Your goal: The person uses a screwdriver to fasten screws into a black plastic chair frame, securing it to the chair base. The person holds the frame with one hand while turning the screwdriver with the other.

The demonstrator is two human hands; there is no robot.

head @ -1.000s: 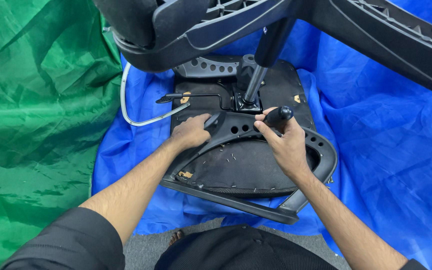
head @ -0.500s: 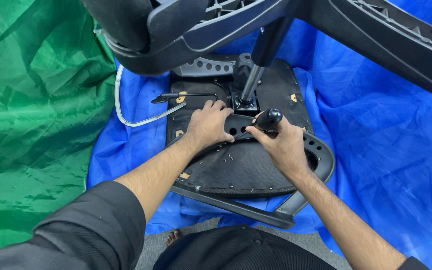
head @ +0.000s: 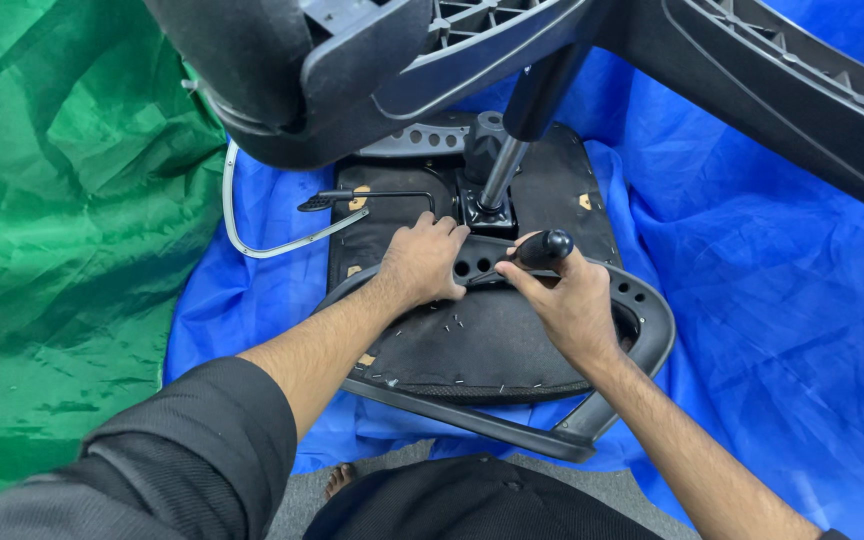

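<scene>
Here, an upturned black office chair seat [head: 492, 340] is lying on a blue sheet [head: 752, 300], and everything below is placed relative to that seat. The left hand [head: 422, 262] is pressing down on the seat's underside near its middle, fingers curled together against the black bracket [head: 472, 262] there, not gripping anything that can be seen. Just beside it, the right hand [head: 567, 300] is wrapping its fingers tightly around a black screwdriver handle [head: 544, 248], whose tip is pointing towards the bracket. Beyond both hands, a metal gas cylinder [head: 502, 170] is rising from the seat's centre plate. A black lever [head: 362, 198] is sticking out along the seat's far left edge. A green sheet [head: 62, 230] is lying to the seat's left.
</scene>
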